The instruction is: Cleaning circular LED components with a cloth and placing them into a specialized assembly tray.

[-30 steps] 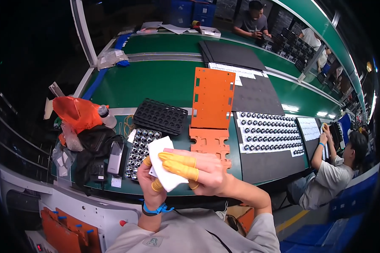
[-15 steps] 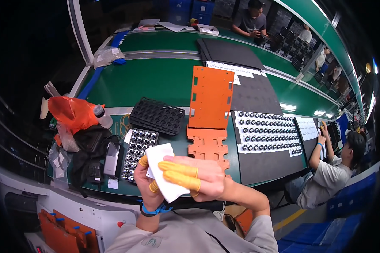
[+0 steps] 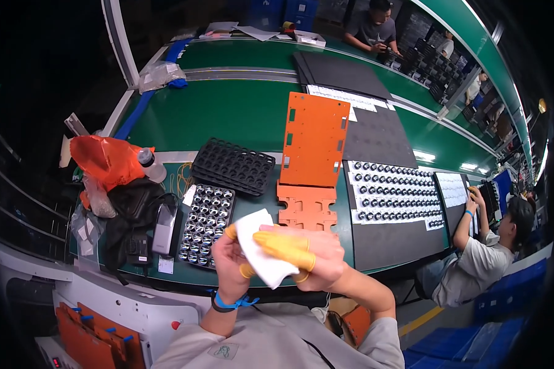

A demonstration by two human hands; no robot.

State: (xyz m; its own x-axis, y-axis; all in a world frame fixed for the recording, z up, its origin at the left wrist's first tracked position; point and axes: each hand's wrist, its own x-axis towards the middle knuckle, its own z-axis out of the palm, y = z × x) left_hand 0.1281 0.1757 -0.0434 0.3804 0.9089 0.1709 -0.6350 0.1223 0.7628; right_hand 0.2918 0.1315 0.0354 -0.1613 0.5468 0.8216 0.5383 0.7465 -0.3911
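A folded white cloth is between my hands above the table's front edge. My right hand, in yellow finger cots, holds the cloth from the right with its fingers pressed along the top. My left hand, also in yellow finger cots, is closed at the cloth's left side; what it grips beneath the cloth is hidden. Just beyond my left hand stands a black tray of shiny round parts. Behind my hands an orange fixture base lies flat, with an orange perforated plate upright at its back.
Stacked empty black trays lie behind the filled one. On the left are an orange bag, a bottle and a grey boxy device. White sheets with rows of black round parts lie right. A co-worker sits at far right.
Both hands and the cloth have shifted slightly right in the picture, as has the table scene. My right fingers lie a little differently on the cloth, and the cloth's folds have changed.
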